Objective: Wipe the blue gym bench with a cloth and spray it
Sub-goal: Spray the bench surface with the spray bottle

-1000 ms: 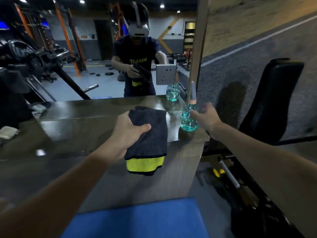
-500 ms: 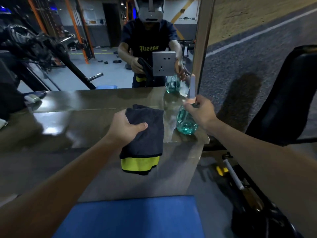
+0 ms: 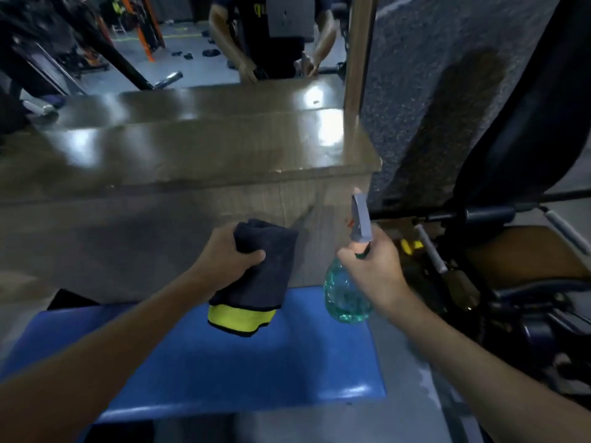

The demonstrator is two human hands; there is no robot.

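The blue gym bench (image 3: 287, 372) fills the lower middle of the head view. My left hand (image 3: 224, 260) grips a folded dark cloth (image 3: 262, 270) with a yellow edge, hanging just over the bench's far edge. My right hand (image 3: 374, 270) holds a clear spray bottle (image 3: 342, 295) of teal liquid by its neck, its grey nozzle pointing up. The bottle hangs above the bench's far right corner.
A brown wooden counter (image 3: 198, 161) stands right behind the bench, with a mirror (image 3: 179, 39) above it reflecting the gym. A black padded machine seat (image 3: 524, 123) and metal frame parts (image 3: 479, 266) crowd the right side.
Both hands have come down and back from the counter top to over the blue bench. The right hand lifted the spray bottle off the counter. The view tilted downward.
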